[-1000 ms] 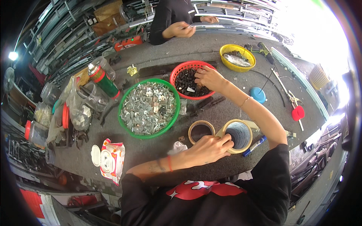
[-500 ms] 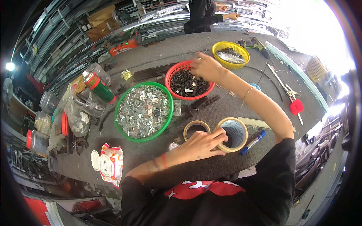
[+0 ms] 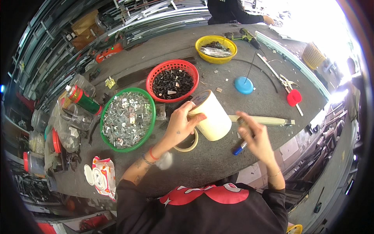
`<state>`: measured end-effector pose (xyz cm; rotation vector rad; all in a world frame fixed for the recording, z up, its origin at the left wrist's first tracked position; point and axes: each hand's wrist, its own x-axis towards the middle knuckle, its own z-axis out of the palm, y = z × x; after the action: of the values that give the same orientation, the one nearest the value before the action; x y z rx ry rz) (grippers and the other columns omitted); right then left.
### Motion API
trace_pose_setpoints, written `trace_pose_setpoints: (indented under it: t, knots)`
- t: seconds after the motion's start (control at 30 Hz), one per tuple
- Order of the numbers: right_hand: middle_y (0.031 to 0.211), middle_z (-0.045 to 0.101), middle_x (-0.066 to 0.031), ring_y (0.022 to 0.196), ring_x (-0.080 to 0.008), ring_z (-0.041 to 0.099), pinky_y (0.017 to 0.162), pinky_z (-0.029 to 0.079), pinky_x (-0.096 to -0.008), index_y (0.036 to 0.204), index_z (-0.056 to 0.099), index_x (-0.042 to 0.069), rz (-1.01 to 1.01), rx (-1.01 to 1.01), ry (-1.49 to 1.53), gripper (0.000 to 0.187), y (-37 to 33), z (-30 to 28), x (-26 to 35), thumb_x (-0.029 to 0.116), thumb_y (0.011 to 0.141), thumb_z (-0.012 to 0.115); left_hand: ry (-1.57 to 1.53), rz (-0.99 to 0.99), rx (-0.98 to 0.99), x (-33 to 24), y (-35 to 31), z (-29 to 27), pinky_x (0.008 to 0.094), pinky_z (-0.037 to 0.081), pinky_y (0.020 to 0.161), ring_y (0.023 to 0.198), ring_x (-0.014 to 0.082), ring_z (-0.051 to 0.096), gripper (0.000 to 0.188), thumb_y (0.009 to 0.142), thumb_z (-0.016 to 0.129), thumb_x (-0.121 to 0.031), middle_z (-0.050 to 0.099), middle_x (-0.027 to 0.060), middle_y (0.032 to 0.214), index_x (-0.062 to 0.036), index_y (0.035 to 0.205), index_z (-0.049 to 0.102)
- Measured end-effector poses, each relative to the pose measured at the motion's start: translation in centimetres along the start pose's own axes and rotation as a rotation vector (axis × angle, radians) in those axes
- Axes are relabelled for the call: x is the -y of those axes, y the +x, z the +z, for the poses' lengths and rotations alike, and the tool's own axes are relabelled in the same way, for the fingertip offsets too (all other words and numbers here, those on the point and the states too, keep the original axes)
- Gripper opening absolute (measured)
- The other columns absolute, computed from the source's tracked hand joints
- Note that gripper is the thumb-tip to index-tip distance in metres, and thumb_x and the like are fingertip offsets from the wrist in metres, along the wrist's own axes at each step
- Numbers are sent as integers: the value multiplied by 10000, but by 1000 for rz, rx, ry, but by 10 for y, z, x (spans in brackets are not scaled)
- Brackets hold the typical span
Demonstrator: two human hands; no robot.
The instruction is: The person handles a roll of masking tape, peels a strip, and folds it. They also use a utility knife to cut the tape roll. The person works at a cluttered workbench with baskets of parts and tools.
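Observation:
My left hand [image 3: 181, 124] grips the rim of a wide roll of cream masking tape [image 3: 213, 117], thumb outside and fingers at its opening. The roll is tilted above the table. Under my left hand lies a narrower tape roll [image 3: 191, 145], partly hidden. To the right of the wide roll, my right hand [image 3: 257, 140] has thumb and forefinger bent toward each other, with a small dark thing seemingly between them, too small to name. Just below it is a blue marker [image 3: 239, 148], partly covered by the hand. A red basket [image 3: 171, 62] of small dark parts stands beyond my left hand.
A green basket [image 3: 150, 132] of small metal parts stands left, near a wipes pack [image 3: 104, 177] and spray can [image 3: 83, 98]. Farther off are a yellow basket [image 3: 216, 59], a cordless drill [image 3: 246, 36], a blue disc with a rod [image 3: 243, 86] and a person [image 3: 233, 13].
My right hand has come back from the red basket to beside the wide tape roll. My left hand has lifted and tilted that roll. The view has shifted too.

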<state>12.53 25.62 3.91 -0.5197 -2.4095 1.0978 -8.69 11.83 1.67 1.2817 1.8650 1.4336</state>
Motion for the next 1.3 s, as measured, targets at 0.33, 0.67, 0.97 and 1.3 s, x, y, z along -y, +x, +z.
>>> trace_pose_setpoints:
  t: [0.33, 0.67, 0.97, 1.3]
  knots:
    - [894, 610, -191, 707, -369, 614, 622, 479, -410, 1294, 472, 62, -125, -25, -39, 454, -9, 16, 0, 124, 856, 574, 154, 63, 20, -13, 6, 1, 272, 462, 494, 544, 120, 583, 345, 850, 645, -315, 603, 79, 739, 6, 922, 541]
    - [850, 609, -161, 672, -324, 615, 631, 481, -374, 1243, 512, 37, -53, 82, -262, 407, -15, -10, 25, 114, 850, 580, 527, 313, 71, -19, 8, 2, 342, 452, 551, 597, 249, 623, 429, 790, 689, -382, 604, 129, 698, 5, 903, 542]
    - [668, 528, -91, 519, -133, 510, 498, 406, -289, 1200, 538, 7, -50, 152, 35, 358, -3, -25, 15, 140, 870, 582, 351, 290, 280, -21, 15, 0, 376, 443, 619, 722, 360, 595, 374, 838, 643, -307, 562, 212, 800, 32, 892, 496]
    - [655, 520, -81, 500, -192, 550, 472, 428, -332, 1234, 509, 42, -243, 113, -563, 407, -10, -29, 22, 153, 853, 595, 355, 363, 366, -20, 23, -4, 412, 408, 617, 703, 388, 541, 316, 864, 610, -265, 527, 208, 760, 19, 880, 471]
